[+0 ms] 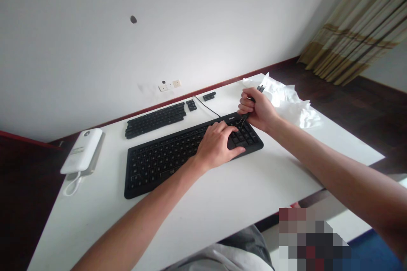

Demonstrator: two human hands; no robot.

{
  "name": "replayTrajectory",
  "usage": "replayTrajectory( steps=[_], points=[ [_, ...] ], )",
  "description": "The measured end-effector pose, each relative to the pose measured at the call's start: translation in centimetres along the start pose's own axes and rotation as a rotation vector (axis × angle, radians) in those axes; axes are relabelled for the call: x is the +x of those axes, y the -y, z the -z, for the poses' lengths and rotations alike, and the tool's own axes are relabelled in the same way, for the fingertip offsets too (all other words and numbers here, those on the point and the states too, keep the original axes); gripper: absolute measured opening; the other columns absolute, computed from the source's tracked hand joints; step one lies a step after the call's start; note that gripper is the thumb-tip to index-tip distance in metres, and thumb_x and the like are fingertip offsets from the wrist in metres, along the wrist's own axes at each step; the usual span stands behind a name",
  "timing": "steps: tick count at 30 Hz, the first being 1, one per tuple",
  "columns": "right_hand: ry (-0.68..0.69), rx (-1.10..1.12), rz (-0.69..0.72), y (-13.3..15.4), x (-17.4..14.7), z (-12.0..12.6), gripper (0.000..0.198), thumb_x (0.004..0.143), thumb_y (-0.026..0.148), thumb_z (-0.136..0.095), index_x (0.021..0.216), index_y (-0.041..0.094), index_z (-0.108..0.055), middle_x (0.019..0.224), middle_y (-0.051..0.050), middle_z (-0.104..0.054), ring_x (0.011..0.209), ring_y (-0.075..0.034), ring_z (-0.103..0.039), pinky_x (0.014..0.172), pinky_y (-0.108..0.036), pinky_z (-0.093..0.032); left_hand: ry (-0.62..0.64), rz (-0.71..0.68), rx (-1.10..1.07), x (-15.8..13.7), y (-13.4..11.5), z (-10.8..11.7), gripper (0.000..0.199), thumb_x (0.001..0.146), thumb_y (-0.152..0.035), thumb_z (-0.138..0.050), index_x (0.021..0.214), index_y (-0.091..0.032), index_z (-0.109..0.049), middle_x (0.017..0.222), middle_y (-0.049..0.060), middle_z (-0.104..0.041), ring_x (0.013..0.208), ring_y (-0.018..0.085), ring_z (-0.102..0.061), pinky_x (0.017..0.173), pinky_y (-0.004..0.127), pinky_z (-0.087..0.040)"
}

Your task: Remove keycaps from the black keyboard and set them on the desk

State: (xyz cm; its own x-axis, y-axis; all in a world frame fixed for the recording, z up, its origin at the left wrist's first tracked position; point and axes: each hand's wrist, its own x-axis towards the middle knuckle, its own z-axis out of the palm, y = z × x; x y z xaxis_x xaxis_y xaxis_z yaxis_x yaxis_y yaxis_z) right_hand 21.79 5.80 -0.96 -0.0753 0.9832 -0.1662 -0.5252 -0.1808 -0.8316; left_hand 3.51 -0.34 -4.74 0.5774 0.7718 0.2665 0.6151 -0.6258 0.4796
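Observation:
A black keyboard lies on the white table, and most of its keycaps are off, baring the switches. My left hand rests palm down across its right half, thumb apart from the fingers, holding nothing. At the number pad, my right hand is closed around a black keycap puller, its wire end down at the keys. Whether the wire grips a keycap is too small to tell. Behind the keyboard lie removed black keycaps in rows, with smaller groups of keycaps to their right.
A white power bank with a looped cable sits at the table's left. Crumpled white plastic lies at the far right. The keyboard cable runs back towards the wall and its sockets.

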Motion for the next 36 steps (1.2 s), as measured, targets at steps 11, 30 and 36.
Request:
replayTrajectory(
  steps=[11,30,36],
  points=[
    [0.035,0.022,-0.027,-0.3,-0.1,-0.3,0.031,0.086,0.024,-0.066,0.066,0.022,-0.043,0.050,0.011,-0.016,0.045,-0.007,-0.012,0.040,-0.021,-0.027,-0.014,-0.023,0.021,-0.2,0.0,0.0,0.048,0.084,-0.045,-0.081,0.122,-0.020,-0.067,0.112,0.006,-0.065,0.107,0.026,-0.059,0.099,0.042,-0.049],
    [0.926,-0.316,-0.013,0.0,-1.3,1.1,0.028,0.094,0.036,-0.066,0.079,0.012,-0.066,0.050,0.010,-0.027,0.043,-0.005,-0.018,0.042,-0.022,-0.015,-0.064,-0.167,0.275,-1.1,-0.9,-0.1,0.033,0.098,-0.041,-0.062,0.122,-0.022,-0.073,0.103,0.008,-0.065,0.098,0.026,-0.057,0.094,0.042,-0.048],
    [0.815,-0.196,0.052,-0.2,-1.0,1.0,0.025,0.095,0.030,-0.059,0.076,0.015,-0.062,0.048,0.012,-0.020,0.043,-0.007,-0.015,0.043,-0.022,-0.018,-0.053,-0.184,0.308,-1.2,-1.1,-0.2,0.039,0.099,-0.040,-0.059,0.131,-0.019,-0.070,0.099,0.009,-0.066,0.097,0.027,-0.058,0.091,0.043,-0.048]
  ],
)
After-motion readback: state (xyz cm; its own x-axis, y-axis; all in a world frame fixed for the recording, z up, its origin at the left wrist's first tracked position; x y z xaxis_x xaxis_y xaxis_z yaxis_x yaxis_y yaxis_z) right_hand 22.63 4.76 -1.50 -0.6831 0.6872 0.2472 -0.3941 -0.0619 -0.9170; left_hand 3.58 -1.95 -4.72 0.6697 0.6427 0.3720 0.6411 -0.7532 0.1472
